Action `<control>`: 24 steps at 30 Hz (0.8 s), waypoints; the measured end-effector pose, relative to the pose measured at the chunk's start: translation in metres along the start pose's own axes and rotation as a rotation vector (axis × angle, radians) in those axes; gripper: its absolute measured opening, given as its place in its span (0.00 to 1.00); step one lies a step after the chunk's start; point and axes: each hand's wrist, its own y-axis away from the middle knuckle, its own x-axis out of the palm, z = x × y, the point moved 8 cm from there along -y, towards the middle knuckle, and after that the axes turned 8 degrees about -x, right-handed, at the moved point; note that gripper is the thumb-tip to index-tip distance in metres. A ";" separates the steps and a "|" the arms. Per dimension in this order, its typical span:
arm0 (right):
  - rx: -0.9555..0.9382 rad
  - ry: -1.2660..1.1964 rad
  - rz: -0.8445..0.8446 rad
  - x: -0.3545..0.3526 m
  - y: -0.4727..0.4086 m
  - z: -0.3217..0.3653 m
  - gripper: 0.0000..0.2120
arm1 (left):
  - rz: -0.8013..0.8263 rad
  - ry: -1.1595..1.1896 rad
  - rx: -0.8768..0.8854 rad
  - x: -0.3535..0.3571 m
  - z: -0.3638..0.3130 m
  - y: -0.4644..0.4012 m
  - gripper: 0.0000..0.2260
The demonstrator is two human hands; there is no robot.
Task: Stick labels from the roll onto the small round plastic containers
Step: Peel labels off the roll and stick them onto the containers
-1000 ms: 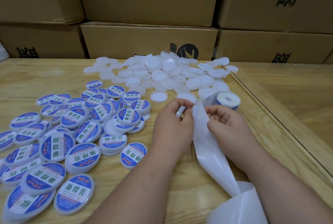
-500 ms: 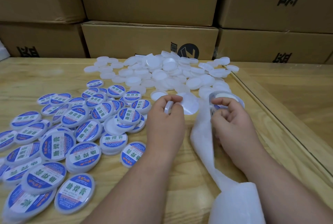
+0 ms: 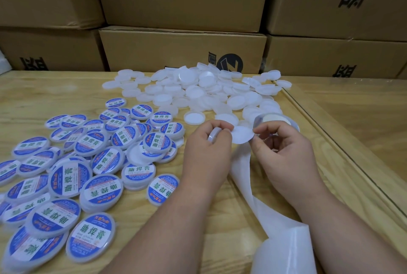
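Note:
My left hand (image 3: 209,150) grips a small round white container (image 3: 213,136) on its edge. My right hand (image 3: 284,150) pinches the right rim of a round label (image 3: 242,136), whose white back faces me. The label's left rim meets my left fingertips. The label roll (image 3: 278,119) lies just behind my right hand. Its empty backing strip (image 3: 244,170) trails down between my forearms to the table's near edge. Unlabelled white containers (image 3: 198,93) are heaped at the back centre. Several labelled blue-and-white containers (image 3: 105,161) spread over the left.
Stacked cardboard boxes (image 3: 182,51) wall off the back of the wooden table (image 3: 55,95). A raised wooden ledge (image 3: 343,141) runs diagonally along the right side. A loose curl of backing strip (image 3: 286,254) lies at the near edge.
A second ago both hands held the backing strip. My right hand then reached up to the roll, and now a peeled label sits between the two hands.

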 end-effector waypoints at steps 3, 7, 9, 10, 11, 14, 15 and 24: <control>0.000 0.011 0.006 0.001 0.001 0.001 0.12 | 0.002 -0.006 -0.011 -0.001 0.000 -0.001 0.09; -0.005 0.025 0.004 0.002 0.001 0.005 0.11 | 0.010 -0.002 -0.005 0.000 -0.001 0.000 0.09; -0.018 0.041 0.010 0.003 0.001 0.007 0.10 | 0.009 0.010 -0.004 0.000 -0.002 0.000 0.08; -0.024 0.053 0.013 0.003 0.001 0.008 0.10 | 0.009 0.018 -0.004 0.000 -0.002 0.001 0.07; -0.029 0.061 0.016 0.003 0.001 0.009 0.09 | 0.009 0.025 -0.006 -0.001 -0.003 0.001 0.07; -0.041 0.085 0.028 0.004 0.001 0.011 0.08 | 0.019 0.037 -0.008 0.000 -0.004 0.002 0.07; -0.043 0.092 0.032 0.004 0.001 0.011 0.08 | 0.024 0.037 -0.002 0.000 -0.005 0.002 0.07; -0.021 0.041 0.016 0.003 0.001 0.008 0.08 | 0.144 0.188 0.080 0.005 -0.009 0.003 0.12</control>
